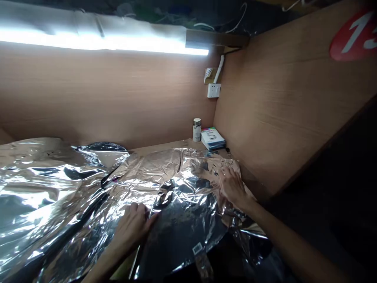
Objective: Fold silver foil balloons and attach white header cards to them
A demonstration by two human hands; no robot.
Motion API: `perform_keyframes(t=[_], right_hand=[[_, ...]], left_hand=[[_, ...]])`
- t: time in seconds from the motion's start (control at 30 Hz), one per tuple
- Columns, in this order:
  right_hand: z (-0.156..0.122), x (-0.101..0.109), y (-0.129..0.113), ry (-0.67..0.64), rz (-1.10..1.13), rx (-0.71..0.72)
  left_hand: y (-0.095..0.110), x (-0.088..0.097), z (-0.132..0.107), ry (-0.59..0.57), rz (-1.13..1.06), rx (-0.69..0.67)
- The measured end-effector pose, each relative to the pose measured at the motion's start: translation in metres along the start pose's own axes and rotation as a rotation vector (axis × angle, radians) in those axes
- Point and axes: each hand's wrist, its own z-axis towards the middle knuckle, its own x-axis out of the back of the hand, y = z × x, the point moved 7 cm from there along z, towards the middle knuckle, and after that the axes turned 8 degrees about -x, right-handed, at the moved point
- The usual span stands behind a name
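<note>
Silver foil sheet (88, 184) | left grip (132, 228) on it, can't tell if closed | right grip (232, 186) open, flat on foil

- Up at the top right of my view, a red oval sign (355, 37) on the wooden panel shows "13" in white, with the 3 cut off by the frame edge.
- Ahead of me, a small book (212, 139) lying flat has a large "5" on its cover; the smaller print is too small for me to read.
- A white bottle (197, 131) has print I can't make out.
- A small white sticker (197, 248) on the silver foil sheet (184, 224) is unreadable too.
</note>
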Motion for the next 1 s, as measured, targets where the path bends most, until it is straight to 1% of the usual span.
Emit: perform_keyframes(t=[0.03, 0.07, 0.1, 0.13, 0.17, 0.2, 0.27, 0.3, 0.37, 0.4, 0.47, 0.53, 0.6, 0.63, 0.67, 0.7, 0.77, 0.8, 0.83, 0.87, 0.93, 0.97, 1.0], right_hand=[[-0.02, -0.001, -0.017, -0.043, 0.007, 0.122], [-0.046, -0.006, -0.037, -0.1, 0.024, 0.283], [-0.075, -0.013, -0.057, -0.154, 0.031, 0.438], [-0.103, -0.021, -0.074, -0.159, 0.016, 0.559], [-0.128, -0.027, -0.088, -0.097, -0.004, 0.645], [-0.148, -0.033, -0.099, 0.006, -0.026, 0.688], [-0.169, -0.045, -0.108, 0.207, -0.077, 0.622], [-0.174, -0.051, -0.108, 0.291, -0.098, 0.563], [-0.181, -0.061, -0.104, 0.382, -0.13, 0.479], [-0.185, -0.065, -0.1, 0.403, -0.136, 0.47], [-0.194, -0.068, -0.089, 0.419, -0.121, 0.441], [-0.202, -0.062, -0.073, 0.454, -0.073, 0.354], [-0.205, -0.05, -0.058, 0.499, -0.037, 0.266], [-0.203, -0.043, -0.054, 0.504, -0.037, 0.249], [-0.198, -0.039, -0.053, 0.483, -0.051, 0.274], [-0.192, -0.036, -0.056, 0.429, -0.07, 0.334], [-0.177, -0.036, -0.067, 0.27, -0.077, 0.497], [-0.169, -0.036, -0.072, 0.178, -0.045, 0.567], [-0.161, -0.034, -0.077, 0.081, 0.017, 0.607], [-0.151, -0.031, -0.08, -0.012, 0.106, 0.603], [-0.128, -0.017, -0.079, -0.156, 0.324, 0.509], [-0.117, -0.007, -0.076, -0.217, 0.432, 0.454], [-0.106, 0.003, -0.072, -0.263, 0.529, 0.404]], left_hand=[[-0.009, -0.001, -0.005, -0.039, -0.071, 0.024], [-0.014, -0.001, -0.01, -0.073, -0.16, 0.029], [-0.016, 0.0, -0.012, -0.092, -0.268, 0.031], [-0.013, 0.002, -0.013, -0.097, -0.388, 0.032], [-0.006, 0.007, -0.012, -0.095, -0.516, 0.028], [0.007, 0.013, -0.01, -0.097, -0.647, 0.004], [0.043, 0.029, -0.002, -0.124, -0.843, -0.118], [0.064, 0.036, 0.002, -0.16, -0.874, -0.211], [0.103, 0.044, 0.007, -0.27, -0.807, -0.41], [0.118, 0.043, 0.009, -0.329, -0.729, -0.502], [0.136, 0.032, 0.009, -0.431, -0.552, -0.672], [0.139, 0.018, 0.009, -0.471, -0.41, -0.837], [0.134, 0.005, 0.009, -0.475, -0.315, -0.971], [0.13, 0.0, 0.008, -0.482, -0.279, -1.027], [0.126, -0.003, 0.007, -0.487, -0.252, -1.07], [0.122, -0.006, 0.007, -0.493, -0.23, -1.099], [0.118, -0.009, 0.006, -0.505, -0.186, -1.138], [0.117, -0.009, 0.007, -0.498, -0.165, -1.132], [0.117, -0.009, 0.009, -0.486, -0.151, -1.112], [0.117, -0.009, 0.012, -0.473, -0.152, -1.082], [0.118, -0.006, 0.02, -0.432, -0.239, -1.009], [0.119, -0.005, 0.027, -0.404, -0.331, -0.948], [0.117, -0.004, 0.036, -0.384, -0.457, -0.852]])
